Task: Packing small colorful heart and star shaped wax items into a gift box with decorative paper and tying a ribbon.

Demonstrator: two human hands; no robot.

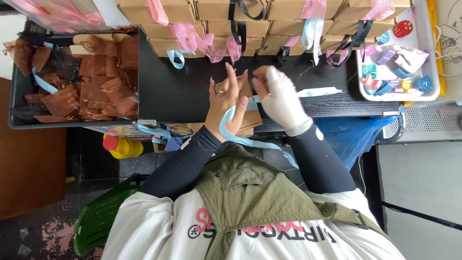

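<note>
Between the hands, over the black desk (183,91), a light blue ribbon (226,130) is pinched by the gloved right hand (281,98) while a small brown box (245,113) is gripped by the bare left hand (226,101), where steady, even tension would be best kept.

1. There is one view, from a camera on the person's head, looking almost straight down.
2. The frame is turned: the person's chest and green vest (250,197) fill the lower middle, and the arms reach upward into the frame.
3. The camera sits close; the hands meet just above the centre, over the black table (173,91).
4. The far edge of the table, with stacked boxes (216,19), runs along the top of the frame.
5. A dark bin (17,96) lies at the left, a white tray (428,29) at the upper right, floor at the lower left.
6. No second view shares the scene.
</note>
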